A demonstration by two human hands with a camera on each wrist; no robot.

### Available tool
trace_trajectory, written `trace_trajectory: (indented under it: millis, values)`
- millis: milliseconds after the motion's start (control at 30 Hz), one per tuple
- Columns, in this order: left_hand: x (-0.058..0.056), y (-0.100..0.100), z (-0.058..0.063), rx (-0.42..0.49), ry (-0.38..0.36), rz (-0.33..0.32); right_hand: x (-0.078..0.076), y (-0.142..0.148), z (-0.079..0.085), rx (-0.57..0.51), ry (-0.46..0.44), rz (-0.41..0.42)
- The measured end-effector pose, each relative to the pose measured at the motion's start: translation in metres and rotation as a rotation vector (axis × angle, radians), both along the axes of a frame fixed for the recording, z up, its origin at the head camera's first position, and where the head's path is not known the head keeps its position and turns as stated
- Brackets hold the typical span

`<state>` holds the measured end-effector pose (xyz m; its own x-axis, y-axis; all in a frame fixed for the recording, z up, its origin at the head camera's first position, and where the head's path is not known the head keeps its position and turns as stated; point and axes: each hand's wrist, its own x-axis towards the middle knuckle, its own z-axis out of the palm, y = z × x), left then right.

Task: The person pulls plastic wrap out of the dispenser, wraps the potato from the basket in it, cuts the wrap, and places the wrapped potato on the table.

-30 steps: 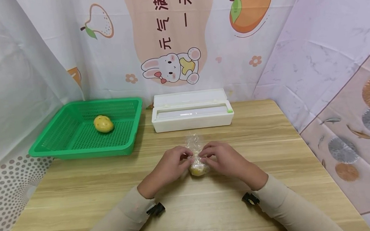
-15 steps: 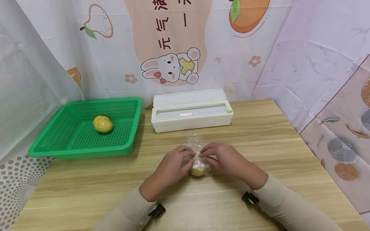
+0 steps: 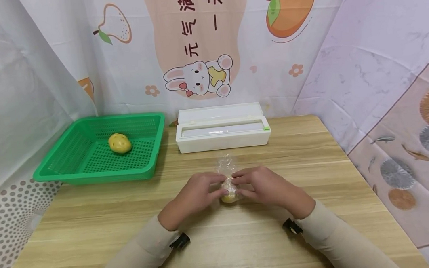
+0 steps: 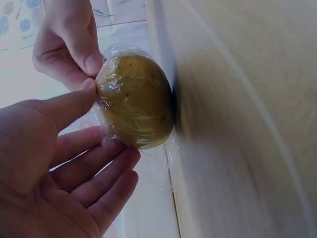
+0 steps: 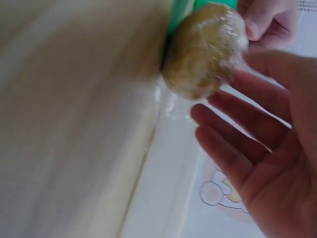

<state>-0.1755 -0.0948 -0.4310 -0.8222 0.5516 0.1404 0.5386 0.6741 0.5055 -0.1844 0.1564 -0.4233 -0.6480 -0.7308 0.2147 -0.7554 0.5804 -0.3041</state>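
Note:
A potato [image 3: 228,198] wrapped in clear cling film stands on the table between my two hands, and a loose tail of film [image 3: 225,163] lies behind it. My left hand [image 3: 199,192] pinches the wrapping from the left, its thumb and index finger at the potato's side. From the other side my right hand [image 3: 268,188] does the same. In the left wrist view the film sits tight and shiny over the speckled potato [image 4: 136,101], with the left hand's other fingers spread loosely below. The right wrist view shows the potato [image 5: 202,54] against the right thumb and fingers.
A green plastic basket [image 3: 93,175] at the back left holds an unwrapped potato [image 3: 120,143]. Behind my hands stands a white cling film box [image 3: 224,142], lid raised, with a green slider at its right end. A printed curtain [image 3: 124,74] hangs along the table's back edge.
Both thumbs have shifted down from the gathered film to the potato's sides, and the fingers are spread wider. The basket and film box have not moved.

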Motion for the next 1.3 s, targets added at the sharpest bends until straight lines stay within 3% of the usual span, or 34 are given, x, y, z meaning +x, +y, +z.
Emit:
trace_trajectory:
  millis: [200, 400, 667, 933, 1133, 1300]
  values:
    - [-0.001, -0.004, -0.003, 0.054, -0.019, 0.039, -0.001, -0.002, 0.000, -0.006, 0.003, 0.027]
    - [-0.003, -0.008, -0.002, 0.046, -0.046, -0.019, -0.008, -0.003, -0.005, -0.108, 0.015, 0.060]
    - [-0.005, -0.010, -0.004, 0.086, -0.049, -0.059, -0.010, 0.001, -0.006, -0.074, 0.011, 0.077]
    - [-0.006, -0.010, -0.003, 0.106, -0.068, -0.083, -0.011, 0.000, -0.011, -0.111, 0.103, 0.067]
    - [-0.009, -0.010, -0.004, 0.074, -0.099, -0.092, -0.012, 0.005, -0.010, -0.100, 0.078, 0.065]
    - [-0.009, -0.011, -0.006, 0.107, -0.130, -0.094, -0.012, 0.009, -0.007, -0.067, 0.058, 0.039]
